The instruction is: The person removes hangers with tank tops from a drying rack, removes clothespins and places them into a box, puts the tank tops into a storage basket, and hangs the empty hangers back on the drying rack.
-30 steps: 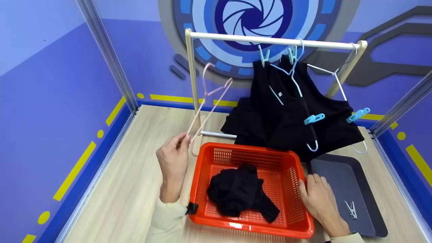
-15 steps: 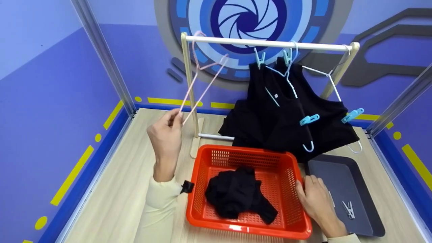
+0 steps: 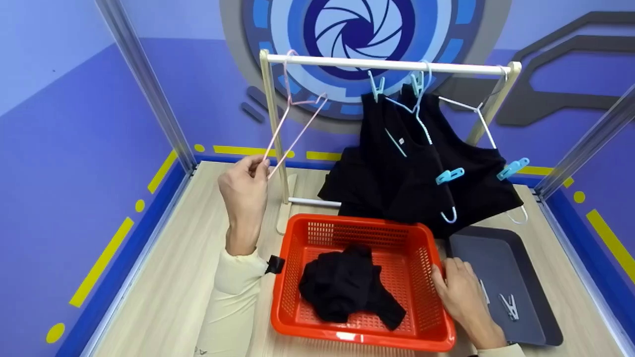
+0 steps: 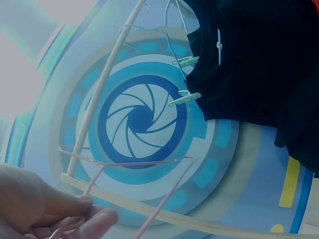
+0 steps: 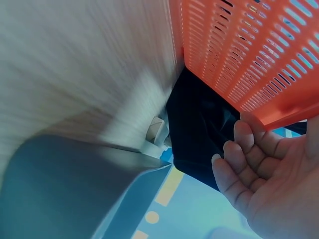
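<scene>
right hand, 4 fingers bent, near orange basket; contact unclear

Head view: above left hand and right hand, facing forward-down. Wrist views: close-up; left faces the rack beyond its hand, shared with head; right faces the basket.

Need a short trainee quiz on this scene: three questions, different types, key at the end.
1. True or false: the person's left hand pinches a thin pink hanger.

2. What lies in the red perforated plastic basket?
A. A white towel
B. A crumpled black cloth garment
C. A yellow ball

3. Which hand is nearer the dark grey rectangular tray?

Key: 1. True. 2. B. 3. The right hand.
</scene>
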Demonstrator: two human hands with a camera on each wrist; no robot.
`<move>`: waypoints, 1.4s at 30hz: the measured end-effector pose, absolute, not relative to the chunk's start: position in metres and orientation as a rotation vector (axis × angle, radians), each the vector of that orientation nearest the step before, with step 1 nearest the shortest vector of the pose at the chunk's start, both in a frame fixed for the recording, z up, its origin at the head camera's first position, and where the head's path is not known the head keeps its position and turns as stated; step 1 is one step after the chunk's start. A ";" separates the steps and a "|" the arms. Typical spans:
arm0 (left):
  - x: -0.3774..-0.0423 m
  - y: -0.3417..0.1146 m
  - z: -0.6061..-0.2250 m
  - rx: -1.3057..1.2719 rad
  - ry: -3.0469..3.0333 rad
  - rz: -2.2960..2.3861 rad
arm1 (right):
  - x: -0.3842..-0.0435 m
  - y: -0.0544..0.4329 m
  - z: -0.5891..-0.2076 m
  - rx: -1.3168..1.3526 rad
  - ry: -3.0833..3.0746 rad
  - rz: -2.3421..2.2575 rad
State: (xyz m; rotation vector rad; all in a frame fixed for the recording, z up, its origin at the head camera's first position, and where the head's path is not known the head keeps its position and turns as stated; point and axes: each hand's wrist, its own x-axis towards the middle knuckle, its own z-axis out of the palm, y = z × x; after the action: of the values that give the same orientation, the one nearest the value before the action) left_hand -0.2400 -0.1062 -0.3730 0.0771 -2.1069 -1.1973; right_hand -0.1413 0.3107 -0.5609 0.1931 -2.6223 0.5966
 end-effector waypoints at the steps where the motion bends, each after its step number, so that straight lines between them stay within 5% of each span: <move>1: -0.241 -0.106 -0.374 0.081 -2.119 -1.190 | -0.141 0.311 -0.561 0.191 -2.620 0.600; 13: -0.231 -0.087 -0.375 -0.040 -1.880 -1.064 | -0.140 0.309 -0.561 0.158 -2.608 0.641; 25: -0.210 0.014 -0.386 -0.428 -1.933 -1.206 | -0.140 0.304 -0.564 0.136 -2.623 0.691; 42: -0.214 0.124 -0.379 -0.469 -2.386 -1.187 | -0.141 0.311 -0.562 0.122 -2.613 0.729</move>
State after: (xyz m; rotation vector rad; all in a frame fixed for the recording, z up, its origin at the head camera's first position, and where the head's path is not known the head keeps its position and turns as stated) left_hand -0.2144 0.1238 -0.3794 -0.4694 -2.3860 -1.1871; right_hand -0.1411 0.3106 -0.5620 0.1224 -2.6129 0.7291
